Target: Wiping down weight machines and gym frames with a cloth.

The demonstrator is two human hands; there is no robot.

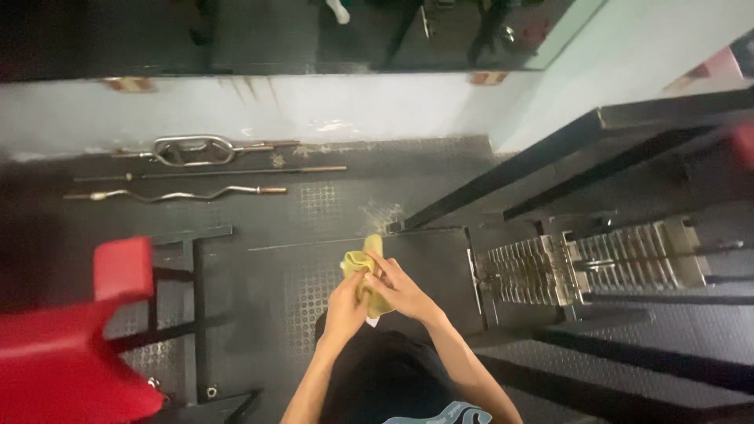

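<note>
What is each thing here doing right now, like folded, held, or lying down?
yellow cloth: bunched up, held in both hands
left hand: gripping the cloth
right hand: gripping the cloth
weight stack: plates resting together in the machine
curl bar: lying on the floor
triceps bar: lying by the wall
straight bar: lying on the floor
red seat pad: unoccupied

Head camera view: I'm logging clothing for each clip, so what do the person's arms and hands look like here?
Both forearms are bare, with no sleeves reaching them. The left hand and right hand wear no gloves, and no rings, watch or wristband are visible. A dark garment with a pale blue patch covers the body below.
</note>
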